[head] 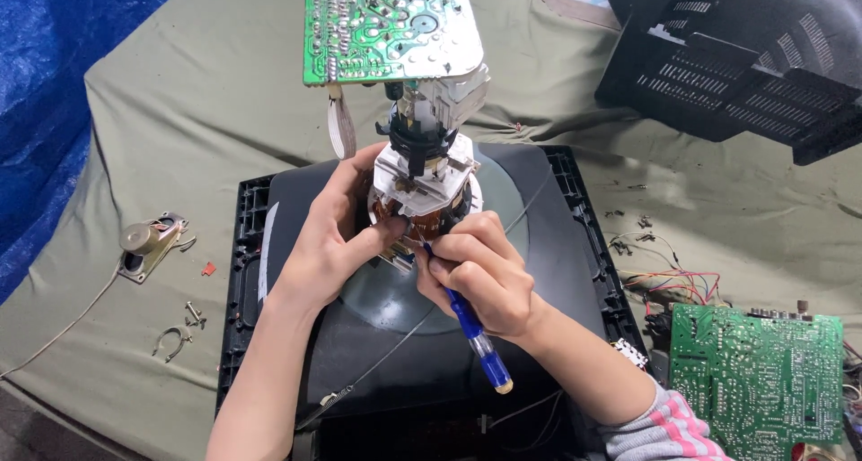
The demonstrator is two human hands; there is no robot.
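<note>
Both hands at CRT neck.
Right hand grips blue screwdriver, tip at deflection yoke; left hand clasps yoke.

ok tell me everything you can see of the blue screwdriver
The blue screwdriver has a translucent blue plastic handle with a clear section and a tan butt end pointing toward the camera. It lies tilted, tip up and away, aimed at the copper-wound yoke on the neck of the picture tube. The right hand wraps the upper handle and hides the shaft and tip, so contact with the yoke cannot be told. The left hand grips the yoke beside it.
</note>
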